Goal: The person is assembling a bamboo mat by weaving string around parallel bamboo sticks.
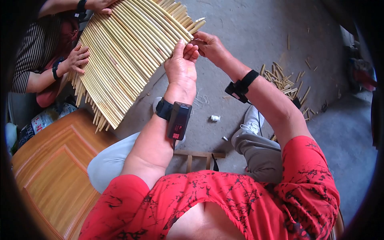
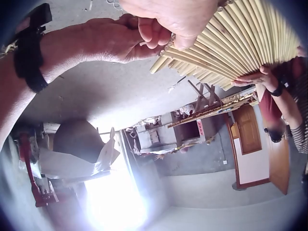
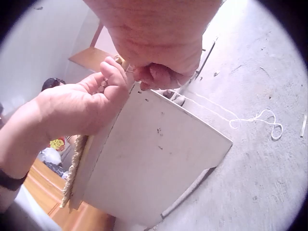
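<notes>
A mat of straight yellow stalks (image 1: 120,56) slants across the upper left of the head view. My left hand (image 1: 182,68) pinches its near corner, thumb on top and fingers curled below. Right beside that corner, my right hand (image 1: 211,47) has its fingers curled. In the right wrist view a thin white string (image 3: 207,107) trails from the right hand's curled fingers (image 3: 159,77) to loops on the floor. Both hands nearly meet at the stalk ends. Another person's hand (image 1: 77,59) lies flat on the mat's left side, and a second hand (image 1: 100,5) is at its far edge.
Cut stalk pieces (image 1: 282,80) lie scattered on the concrete floor at right. A small white bundle (image 1: 215,118) is near my shoes. A wooden panel (image 1: 60,168) stands at lower left, a wooden frame (image 1: 198,154) between my legs. Below the hands is a pale flat panel (image 3: 154,149).
</notes>
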{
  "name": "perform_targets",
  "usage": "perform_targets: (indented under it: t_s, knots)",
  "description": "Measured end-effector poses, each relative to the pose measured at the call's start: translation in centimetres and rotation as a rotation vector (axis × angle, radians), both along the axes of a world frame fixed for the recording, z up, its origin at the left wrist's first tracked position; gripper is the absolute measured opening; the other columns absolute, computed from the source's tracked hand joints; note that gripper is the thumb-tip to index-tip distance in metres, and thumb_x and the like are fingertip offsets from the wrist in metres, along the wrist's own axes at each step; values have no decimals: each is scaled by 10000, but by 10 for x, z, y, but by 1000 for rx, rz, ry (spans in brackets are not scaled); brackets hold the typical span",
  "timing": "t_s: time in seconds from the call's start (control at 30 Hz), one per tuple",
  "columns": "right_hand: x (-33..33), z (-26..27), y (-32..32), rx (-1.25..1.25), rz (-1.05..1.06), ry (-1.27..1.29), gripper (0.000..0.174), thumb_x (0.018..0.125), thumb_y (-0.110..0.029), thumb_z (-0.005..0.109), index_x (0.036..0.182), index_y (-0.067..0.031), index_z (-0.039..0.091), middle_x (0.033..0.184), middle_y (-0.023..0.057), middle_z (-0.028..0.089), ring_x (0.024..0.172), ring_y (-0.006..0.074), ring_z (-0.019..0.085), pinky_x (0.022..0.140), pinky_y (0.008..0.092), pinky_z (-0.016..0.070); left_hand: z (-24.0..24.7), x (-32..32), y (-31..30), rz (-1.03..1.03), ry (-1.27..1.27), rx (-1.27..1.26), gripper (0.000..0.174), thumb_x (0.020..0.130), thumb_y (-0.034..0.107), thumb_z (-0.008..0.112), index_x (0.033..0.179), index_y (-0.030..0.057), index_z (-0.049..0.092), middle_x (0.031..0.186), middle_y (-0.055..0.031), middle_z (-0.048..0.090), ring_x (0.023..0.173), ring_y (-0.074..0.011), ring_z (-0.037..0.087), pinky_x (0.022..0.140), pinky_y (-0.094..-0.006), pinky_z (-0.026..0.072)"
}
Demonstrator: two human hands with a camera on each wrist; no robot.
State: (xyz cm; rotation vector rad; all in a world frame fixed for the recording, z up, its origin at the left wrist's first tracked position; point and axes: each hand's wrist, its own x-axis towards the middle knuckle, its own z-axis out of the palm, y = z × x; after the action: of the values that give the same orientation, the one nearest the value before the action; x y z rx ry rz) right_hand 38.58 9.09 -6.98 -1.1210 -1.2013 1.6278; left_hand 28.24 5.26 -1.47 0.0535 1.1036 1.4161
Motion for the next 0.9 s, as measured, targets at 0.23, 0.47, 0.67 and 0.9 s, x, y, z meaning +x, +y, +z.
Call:
perform_targets:
  t_s: [0.23,0.47,0.67,0.9]
  knots:
    - [0,12,-3,-66,11,39,160,908,-59,473,1019,-52,588,877,14,591,768,82,543,613,205,470,-1,0,-2,14,-37,40,143,825,131,612,874,3,571,746,-77,590,661,-165,590,578,-258,505]
    - [-6,17,-5,-77,-40,52,174,892,-32,487,1037,-31,582,901,23,592,788,85,543,650,203,476,-2,-1,-1,8,33,-27,152,828,156,609,866,14,572,714,-69,597,621,-170,596,577,-267,503]
    - [-6,8,-4,-108,-49,103,171,872,-34,523,1030,-26,587,868,15,587,774,76,536,648,197,473,0,1,-1,3,33,-13,156,826,160,610,864,14,572,709,-70,598,622,-171,599,576,-269,503]
    - [-6,8,-7,-30,-56,22,107,865,-58,541,963,-56,583,792,2,581,683,70,520,551,223,458,-2,2,-1,19,13,-5,158,824,156,612,868,11,570,709,-77,595,617,-172,595,580,-273,507]
